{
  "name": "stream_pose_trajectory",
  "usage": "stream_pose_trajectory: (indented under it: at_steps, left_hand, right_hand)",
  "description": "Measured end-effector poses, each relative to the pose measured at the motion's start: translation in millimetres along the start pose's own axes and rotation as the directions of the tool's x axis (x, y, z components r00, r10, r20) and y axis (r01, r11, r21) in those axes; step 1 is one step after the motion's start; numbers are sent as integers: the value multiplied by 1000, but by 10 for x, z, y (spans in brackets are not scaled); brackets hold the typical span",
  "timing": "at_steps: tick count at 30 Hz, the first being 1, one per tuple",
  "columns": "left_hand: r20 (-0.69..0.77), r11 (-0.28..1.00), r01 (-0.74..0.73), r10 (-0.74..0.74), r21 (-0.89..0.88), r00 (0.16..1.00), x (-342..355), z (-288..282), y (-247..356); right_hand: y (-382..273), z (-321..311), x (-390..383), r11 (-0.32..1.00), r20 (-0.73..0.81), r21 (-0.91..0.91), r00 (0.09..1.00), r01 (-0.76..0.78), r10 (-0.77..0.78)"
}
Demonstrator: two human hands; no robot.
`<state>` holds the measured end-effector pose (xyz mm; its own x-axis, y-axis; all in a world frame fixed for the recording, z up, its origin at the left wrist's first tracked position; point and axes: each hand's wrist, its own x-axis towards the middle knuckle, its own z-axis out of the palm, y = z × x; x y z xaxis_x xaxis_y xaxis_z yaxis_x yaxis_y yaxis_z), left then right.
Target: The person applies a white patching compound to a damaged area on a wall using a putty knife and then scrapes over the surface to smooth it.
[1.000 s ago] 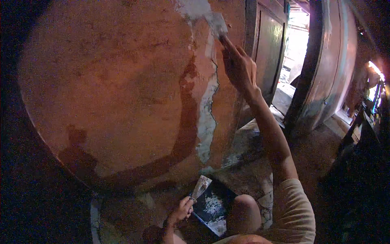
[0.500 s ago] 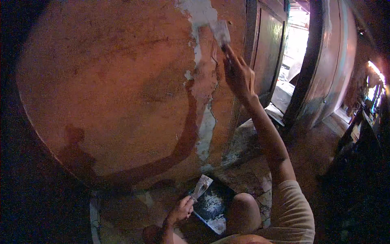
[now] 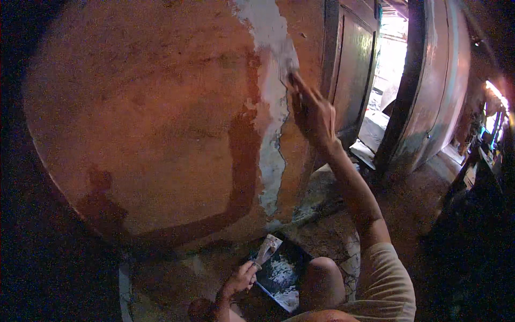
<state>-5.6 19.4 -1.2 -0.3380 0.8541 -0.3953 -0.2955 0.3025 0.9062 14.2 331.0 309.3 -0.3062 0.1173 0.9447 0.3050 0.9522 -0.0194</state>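
My right hand (image 3: 315,115) is raised to the orange wall (image 3: 161,107), closed round the handle of a putty knife (image 3: 289,60). Its pale, blurred blade lies against an uneven strip of white-grey filler (image 3: 272,166) running down the wall. Low in front of me, my left hand (image 3: 241,278) grips a second putty knife (image 3: 269,246), blade up, with whitish paste on it. That knife is over a dark, flat tray (image 3: 303,256) with smears of white paste, beside my bent knee (image 3: 324,268).
Right of the filler strip stand a dark wooden door (image 3: 351,70) and a bright doorway (image 3: 390,59). A pinkish panel (image 3: 437,80) is beyond it. Dark clutter (image 3: 475,177) stands at the far right. My arm's shadow (image 3: 241,172) falls on the wall.
My right hand's putty knife has moved down along the strip, and the smoothed white filler reaches lower behind its blade. My left hand has hardly moved.
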Motion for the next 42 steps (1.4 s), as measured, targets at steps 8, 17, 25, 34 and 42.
stream_pose_trajectory:
  at_steps: [8, 17, 25, 34, 42]
  left_hand:
    - [41, 999, -3, 2, 45, 999, -7, 2, 42]
    - [55, 998, 48, -50, 42, 997, 5, -17, 47]
    - [31, 1000, 3, -4, 30, 1000, -45, -3, 4]
    - [80, 998, -21, 17, 52, 997, 31, -74, -70]
    - [68, 998, -27, 23, 55, 997, -68, 52, 115]
  right_hand:
    - [-169, -35, 748, 971, 122, 143, 977, -192, 176]
    - [-26, 122, -292, 998, 22, 56, 1000, 12, -14]
    - [-284, -206, 687, 997, -10, 71, 999, -44, 45]
    - [-318, 49, -489, 992, 83, 103, 994, -75, 66]
    - [-143, -57, 541, 998, -92, 57, 995, -30, 36]
